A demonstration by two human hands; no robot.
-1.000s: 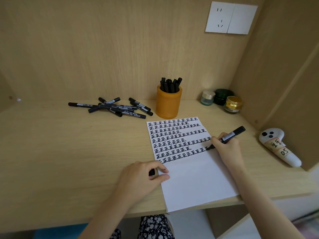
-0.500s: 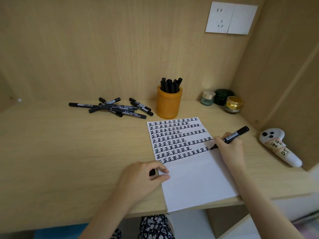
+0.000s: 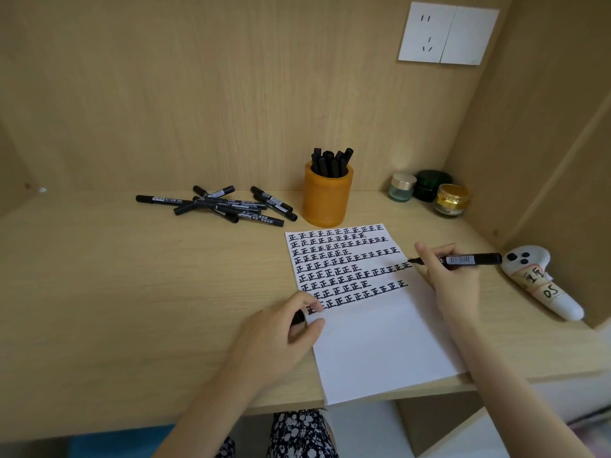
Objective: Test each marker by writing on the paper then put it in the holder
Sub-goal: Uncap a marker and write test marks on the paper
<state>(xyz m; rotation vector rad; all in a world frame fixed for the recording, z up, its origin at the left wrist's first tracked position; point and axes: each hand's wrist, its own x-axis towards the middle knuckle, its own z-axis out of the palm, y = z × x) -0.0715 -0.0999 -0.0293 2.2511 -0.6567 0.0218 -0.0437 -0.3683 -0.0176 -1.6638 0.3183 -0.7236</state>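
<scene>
A white paper (image 3: 380, 352) lies on the desk, its upper half filled with rows of black characters. My right hand (image 3: 453, 282) grips a black marker (image 3: 469, 259), uncapped, lying nearly level with its tip just off the paper's right edge. My left hand (image 3: 281, 332) rests on the paper's left edge and pinches a small black cap (image 3: 298, 318). An orange holder (image 3: 327, 198) with several black markers stands behind the paper. A pile of several loose black markers (image 3: 224, 204) lies to its left.
Three small jars (image 3: 429, 190) stand at the back right corner. A white controller (image 3: 542, 279) with a handwritten label lies by the right wall. A wall socket (image 3: 446, 34) sits high on the back panel. The paper overhangs the desk's front edge (image 3: 132, 421).
My right hand has lifted the marker's tip off the last written row and turned the marker flatter, pointing left. My left hand has stayed in place.
</scene>
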